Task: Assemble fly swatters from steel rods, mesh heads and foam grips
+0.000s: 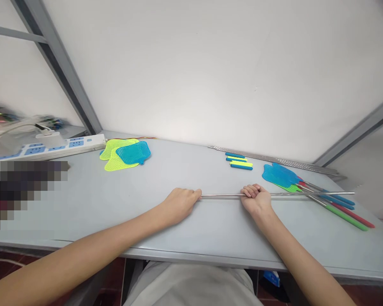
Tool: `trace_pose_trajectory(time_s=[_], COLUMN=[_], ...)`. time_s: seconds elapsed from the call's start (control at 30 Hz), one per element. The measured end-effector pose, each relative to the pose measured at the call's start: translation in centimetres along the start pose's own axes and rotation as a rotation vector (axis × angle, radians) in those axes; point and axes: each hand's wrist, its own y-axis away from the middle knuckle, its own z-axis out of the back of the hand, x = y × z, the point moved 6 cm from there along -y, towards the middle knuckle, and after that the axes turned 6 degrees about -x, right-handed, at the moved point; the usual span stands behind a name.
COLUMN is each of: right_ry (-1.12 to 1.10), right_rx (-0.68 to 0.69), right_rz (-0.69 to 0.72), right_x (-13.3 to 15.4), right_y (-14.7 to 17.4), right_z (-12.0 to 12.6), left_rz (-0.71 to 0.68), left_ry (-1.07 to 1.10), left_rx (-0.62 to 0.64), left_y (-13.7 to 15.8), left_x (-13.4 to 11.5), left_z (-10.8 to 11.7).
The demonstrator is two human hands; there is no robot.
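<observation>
A: What do the hands have?

B: The left hand point(182, 206) is curled tight, knuckles up, around one end of a thin, silver-coloured metal rod point(221, 195). The right hand point(257, 200), inner wrist turned up, has its fingers folded around the rod further along.

A: Where does the rod lie?

B: Level above the grey tabletop point(166, 170), its free end out to the right, across the handles of the finished-looking swatters with blue, green and red parts point(279, 175). Whether it touches them, I can't tell.

A: How does it handle, would you say?

B: Light and fairly stiff, I'd judge, though something that slender could bend if forced. Smooth metal probably slips or twists in a loose grip.

A: Best hold?

B: Two spots well apart, as here; the end for control, mid-length for balance.

A: And beyond?

B: Short blue and yellow tubes point(241, 163), then a bundle of similar silver rods point(274, 159) by the wall; far left, yellow-green and blue mesh paddles point(119, 163).
</observation>
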Motion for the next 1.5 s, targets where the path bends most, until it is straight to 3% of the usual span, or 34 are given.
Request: trace_pose_trajectory(time_s=[0.6,0.9,1.27,1.5], right_ry=[0.047,0.067,0.064,0.089], right_rx=[0.014,0.018,0.019,0.016], right_rz=[-0.077,-0.047,-0.044,-0.039], right_x=[0.3,1.7,2.9,3.1], right_y=[-0.7,-1.9,-3.2,-3.7], right_z=[-0.2,0.0,0.2,0.4], left_rz=[0.019,0.015,0.057,0.077], left_ry=[0.105,0.283,0.370,0.372], left_rx=[0.026,-0.081,-0.112,-0.094], left_y=[-0.3,-0.1,-0.3,-0.5], left_x=[-0.1,0.0,0.3,1.0], left_z=[1.1,2.7,4.2,4.0])
